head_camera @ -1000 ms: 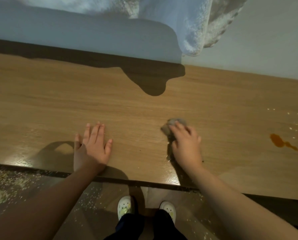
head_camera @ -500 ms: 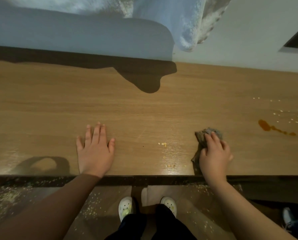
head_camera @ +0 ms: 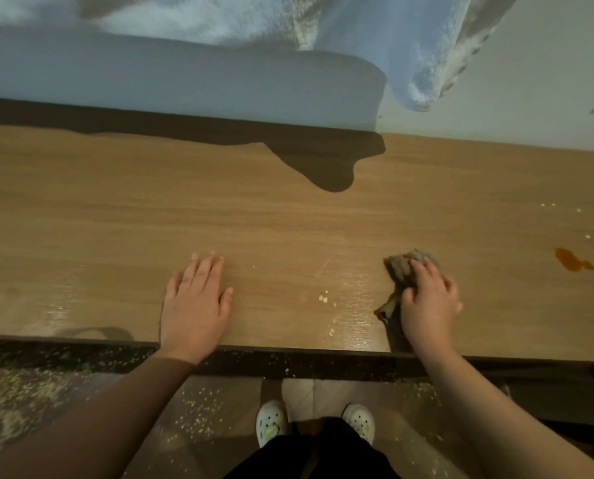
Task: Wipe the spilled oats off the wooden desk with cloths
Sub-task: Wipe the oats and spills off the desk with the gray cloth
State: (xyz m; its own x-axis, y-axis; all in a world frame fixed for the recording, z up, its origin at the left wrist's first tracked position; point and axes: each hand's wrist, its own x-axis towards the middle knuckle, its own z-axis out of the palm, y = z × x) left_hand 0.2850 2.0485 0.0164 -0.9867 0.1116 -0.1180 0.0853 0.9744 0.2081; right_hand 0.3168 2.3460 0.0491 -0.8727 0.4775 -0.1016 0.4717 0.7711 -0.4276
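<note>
One crumpled grey-brown cloth (head_camera: 401,269) lies on the light brown wooden tabletop (head_camera: 115,219), under the right hand (head_camera: 428,302). The cloth is bunched and wrinkled. One wad protrudes past the fingertips, and a darker tail shows at the thumb side of that hand. The right hand grasps the cloth with curled fingers and holds it down on the tabletop. The left hand (head_camera: 195,302) is released. It lies palm down with straight fingers, flat on the tabletop near the front edge, holding nothing.

The pale spilled oats (head_camera: 324,297) lie between the two hands, nearer the right hand. They form one small cluster, with a few single flakes closer to the front edge. A loose scatter of oats (head_camera: 592,233) lies well to the right of the right hand. One orange-brown liquid stain (head_camera: 570,261) lies to the right of the right hand, apart from the cloth. Fallen oats (head_camera: 198,406) lie on the dark floor (head_camera: 323,392) below the hands, beside two white perforated clogs (head_camera: 271,421).
</note>
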